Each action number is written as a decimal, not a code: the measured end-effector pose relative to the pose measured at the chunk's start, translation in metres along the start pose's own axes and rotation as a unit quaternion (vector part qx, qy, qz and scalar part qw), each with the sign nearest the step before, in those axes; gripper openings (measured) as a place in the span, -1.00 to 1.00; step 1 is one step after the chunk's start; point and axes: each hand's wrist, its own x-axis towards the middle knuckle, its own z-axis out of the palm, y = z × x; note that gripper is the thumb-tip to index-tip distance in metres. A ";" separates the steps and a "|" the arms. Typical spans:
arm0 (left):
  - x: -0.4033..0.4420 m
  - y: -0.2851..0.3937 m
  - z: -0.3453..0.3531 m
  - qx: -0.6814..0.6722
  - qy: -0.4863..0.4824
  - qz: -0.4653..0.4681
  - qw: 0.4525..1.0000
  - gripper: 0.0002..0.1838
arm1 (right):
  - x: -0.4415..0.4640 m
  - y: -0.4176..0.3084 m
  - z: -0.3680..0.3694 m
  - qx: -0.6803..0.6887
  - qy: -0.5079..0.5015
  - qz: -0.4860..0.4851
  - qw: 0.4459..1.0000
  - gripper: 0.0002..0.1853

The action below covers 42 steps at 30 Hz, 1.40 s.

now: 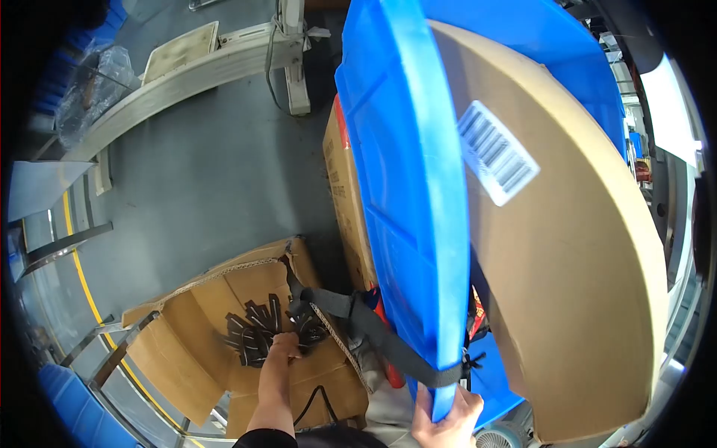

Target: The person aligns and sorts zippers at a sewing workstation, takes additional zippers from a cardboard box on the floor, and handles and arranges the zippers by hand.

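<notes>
In the open brown cardboard box (198, 302), the narrow black strip-like pieces (254, 343) look light, fairly stiff and best taken mid-length, the left grip (284, 347) among them, whether closed I cannot tell, the right grip (448, 420) clamped on the blue plastic bin rim (446, 299)

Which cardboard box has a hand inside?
The open box at lower left: the left hand is among its black pieces. The red-striped box and barcoded cardboard have none.
</notes>
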 end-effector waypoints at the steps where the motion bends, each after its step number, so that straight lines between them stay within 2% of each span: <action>1: -0.009 0.002 -0.006 -0.012 0.020 0.011 1.000 -0.34 | -0.002 0.003 0.001 -0.002 -0.001 0.005 1.000 -0.83; 2: -0.021 0.003 -0.011 -0.023 0.039 0.022 0.999 -0.38 | -0.001 0.000 0.000 -0.005 -0.003 0.010 1.000 -0.77; 3: -0.034 0.002 -0.015 -0.033 0.058 0.032 0.997 -0.42 | 0.005 0.000 0.002 -0.001 0.012 -0.007 1.000 -0.90; 6: -0.086 -0.005 -0.042 -0.068 0.122 0.056 0.989 -0.44 | 0.002 0.021 0.010 0.005 0.044 -0.069 0.997 -0.93; 8: -0.093 -0.031 -0.041 -0.108 0.128 0.077 0.983 -0.55 | 0.001 0.027 0.010 -0.037 0.052 -0.096 0.993 -0.93; 10: -0.169 -0.020 -0.069 -0.257 0.120 0.152 0.947 -0.65 | -0.002 0.024 0.005 -0.037 -0.002 -0.051 0.998 -0.59; 12: -0.225 -0.015 -0.088 -0.304 0.119 0.164 0.931 -0.73 | -0.005 0.022 0.003 -0.061 0.023 -0.049 0.997 -0.58; 14: -0.248 -0.025 -0.089 -0.344 0.158 0.200 0.904 -0.69 | -0.011 0.007 -0.014 -0.081 -0.032 0.030 0.996 -0.48; 15: -0.283 -0.020 -0.095 -0.366 0.175 0.211 0.890 -0.67 | -0.023 0.016 -0.008 -0.103 0.085 -0.058 0.989 -0.41; 18: -0.381 -0.005 -0.113 -0.383 0.202 0.224 0.873 -0.59 | -0.072 -0.010 -0.038 -0.056 0.243 -0.138 0.959 -0.50; 20: -0.422 0.001 -0.115 -0.418 0.228 0.249 0.843 -0.60 | -0.107 -0.018 -0.037 0.129 0.195 -0.159 0.959 -0.58; 22: -0.475 0.019 -0.120 -0.400 0.233 0.268 0.845 -0.60 | -0.136 -0.039 -0.036 0.235 0.079 -0.179 0.952 -0.54; 24: -0.517 0.037 -0.119 -0.391 0.240 0.286 0.841 -0.61 | -0.160 -0.062 -0.030 0.293 -0.048 -0.202 0.933 -0.29; 27: -0.579 0.073 -0.102 -0.392 0.269 0.309 0.824 -0.68 | -0.183 -0.096 -0.019 0.283 -0.132 -0.248 0.917 0.15; 30: -0.625 0.110 -0.082 -0.386 0.305 0.322 0.809 -0.70 | -0.212 -0.126 -0.034 0.361 -0.067 -0.264 0.892 0.17; 32: -0.655 0.137 -0.069 -0.377 0.284 0.347 0.810 -0.66 | -0.228 -0.134 -0.049 0.427 -0.048 -0.213 0.878 0.09; 33: -0.667 0.150 -0.061 -0.393 0.280 0.351 0.802 -0.67 | -0.237 -0.133 -0.066 0.490 -0.058 -0.191 0.849 -0.01; 34: -0.676 0.164 -0.053 -0.399 0.271 0.369 0.795 -0.68 | -0.243 -0.131 -0.071 0.498 0.000 -0.209 0.842 -0.06; 36: -0.699 0.201 -0.036 -0.364 0.243 0.419 0.796 -0.71 | -0.263 -0.119 -0.112 0.505 0.021 -0.215 0.836 -0.06; 37: -0.708 0.219 -0.028 -0.346 0.229 0.437 0.798 -0.70 | -0.270 -0.113 -0.119 0.520 0.081 -0.245 0.814 -0.06; 38: -0.717 0.238 -0.018 -0.330 0.217 0.452 0.800 -0.70 | -0.282 -0.104 -0.139 0.537 0.049 -0.226 0.811 -0.04; 40: -0.735 0.282 0.011 -0.300 0.207 0.454 0.813 -0.68 | -0.308 -0.083 -0.172 0.522 0.142 -0.234 0.808 -0.05; 41: -0.742 0.304 0.027 -0.283 0.182 0.471 0.815 -0.66 | -0.328 -0.071 -0.191 0.530 0.205 -0.249 0.784 -0.06; 42: -0.748 0.324 0.044 -0.265 0.156 0.485 0.819 -0.64 | -0.346 -0.057 -0.207 0.495 0.257 -0.249 0.791 -0.06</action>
